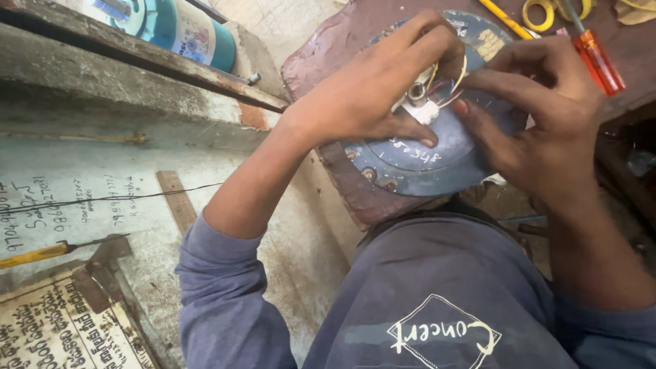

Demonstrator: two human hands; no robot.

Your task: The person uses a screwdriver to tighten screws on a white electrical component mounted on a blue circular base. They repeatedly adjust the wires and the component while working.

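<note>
A round dark blue motor housing (pixel 417 164) lies on a worn brown bench top (pixel 321 48) in front of me. At its centre sit a white connector block (pixel 425 109) and a bunch of thin coloured wires (pixel 447 85). My left hand (pixel 372 92) reaches in from the left, its thumb flat on the housing and its fingers curled over the wires. From the right, my right hand (pixel 533 116) meets it, with the thumb beside the white block and the fingertips closed on the same wires. The hub under my fingers is mostly hidden.
An orange-handled screwdriver (pixel 598 63) lies behind my right hand, with yellow tape rolls (pixel 547 10) beyond it. A teal cylinder (pixel 184 27) rests on a ledge at upper left. A yellow-handled tool (pixel 34 254) and a printed board (pixel 61 328) lie lower left.
</note>
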